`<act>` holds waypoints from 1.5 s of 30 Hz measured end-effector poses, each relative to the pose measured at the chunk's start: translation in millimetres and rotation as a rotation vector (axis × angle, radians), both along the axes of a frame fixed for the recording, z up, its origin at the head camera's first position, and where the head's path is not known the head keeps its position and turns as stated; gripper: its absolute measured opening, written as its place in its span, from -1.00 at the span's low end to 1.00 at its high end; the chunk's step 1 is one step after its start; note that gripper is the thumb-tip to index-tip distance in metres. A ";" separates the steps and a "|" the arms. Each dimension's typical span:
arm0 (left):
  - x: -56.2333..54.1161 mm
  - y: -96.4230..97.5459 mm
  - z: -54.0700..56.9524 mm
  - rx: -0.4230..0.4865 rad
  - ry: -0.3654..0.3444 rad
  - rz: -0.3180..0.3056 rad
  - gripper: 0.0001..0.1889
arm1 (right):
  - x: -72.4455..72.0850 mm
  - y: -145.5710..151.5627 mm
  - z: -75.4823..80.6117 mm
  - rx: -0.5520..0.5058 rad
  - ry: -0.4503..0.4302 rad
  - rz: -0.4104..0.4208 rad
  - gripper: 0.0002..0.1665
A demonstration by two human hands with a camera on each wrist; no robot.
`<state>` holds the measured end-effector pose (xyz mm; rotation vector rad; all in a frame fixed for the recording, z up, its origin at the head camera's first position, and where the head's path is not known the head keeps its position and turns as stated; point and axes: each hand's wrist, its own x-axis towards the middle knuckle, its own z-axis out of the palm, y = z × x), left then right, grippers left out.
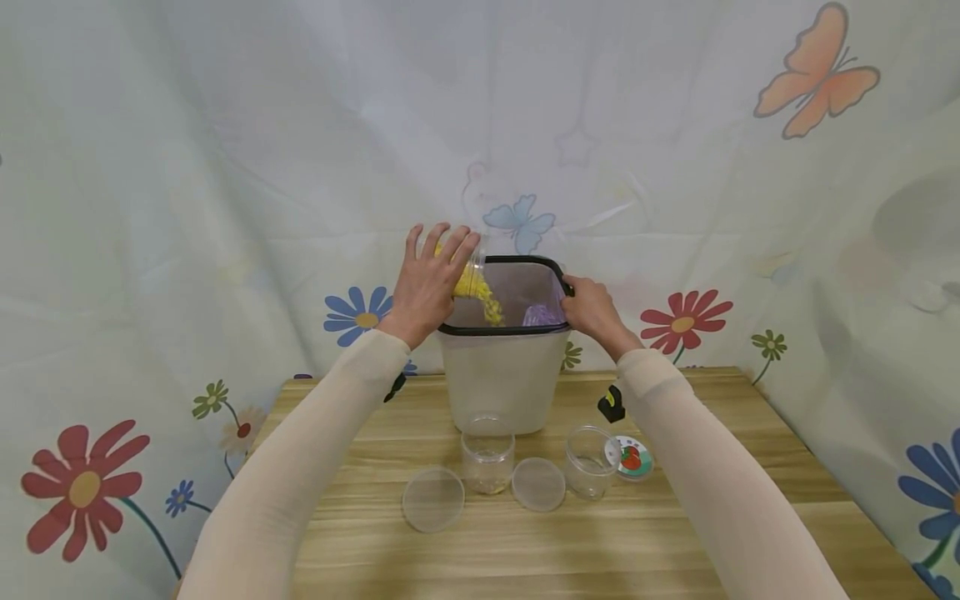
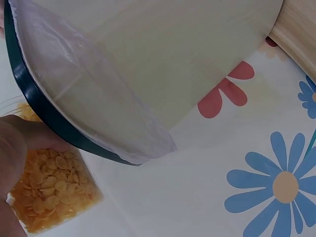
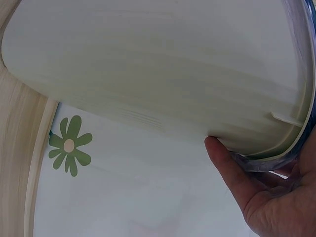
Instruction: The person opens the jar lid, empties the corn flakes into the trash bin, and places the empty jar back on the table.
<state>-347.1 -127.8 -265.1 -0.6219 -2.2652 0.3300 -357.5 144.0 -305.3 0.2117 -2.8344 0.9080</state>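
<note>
In the head view my left hand (image 1: 427, 287) holds a clear plastic jar (image 1: 478, 265) tipped over the left side of a white trash bin (image 1: 502, 375). Yellow flakes (image 1: 492, 312) slide from its mouth toward the inside of the bin. The left wrist view shows many more flakes (image 2: 54, 190) behind the jar's clear wall. My right hand (image 1: 592, 307) grips the dark rim (image 1: 517, 331) on the bin's right side; in the right wrist view the thumb (image 3: 222, 160) lies along the outer wall. A purple bag liner (image 1: 543, 315) shows inside.
Before the bin on the wooden table (image 1: 480, 558) stand two clear jars (image 1: 487, 462) (image 1: 589, 467). Flat by them lie two translucent lids (image 1: 433, 500) (image 1: 538, 484) and a printed lid (image 1: 633, 458). A small black-and-yellow object (image 1: 612, 405) is near my right sleeve. Flowered cloth hangs behind.
</note>
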 end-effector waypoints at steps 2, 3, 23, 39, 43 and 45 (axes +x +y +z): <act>0.3 0.5 0.3 0.000 0.003 -0.005 -0.03 | -0.2 -0.1 0.5 0.006 0.007 0.000 -0.31; 0.4 0.8 0.4 0.000 0.006 -0.008 -0.04 | -0.4 0.0 0.6 0.005 0.006 -0.001 -0.30; -0.7 5.2 -1.3 -0.060 0.037 -0.001 -0.09 | -1.3 0.3 0.8 0.014 0.020 0.006 -0.30; 0.8 7.3 1.5 -0.163 0.031 0.050 -0.06 | 0.2 0.5 0.1 -0.008 0.010 0.003 -0.29; 0.3 7.7 1.5 -0.181 0.045 0.054 -0.06 | 0.0 0.7 -0.9 -0.010 0.012 0.001 -0.29; 0.3 7.8 1.4 -0.185 0.052 0.054 -0.06 | 0.2 0.9 -0.9 -0.008 0.012 0.002 -0.29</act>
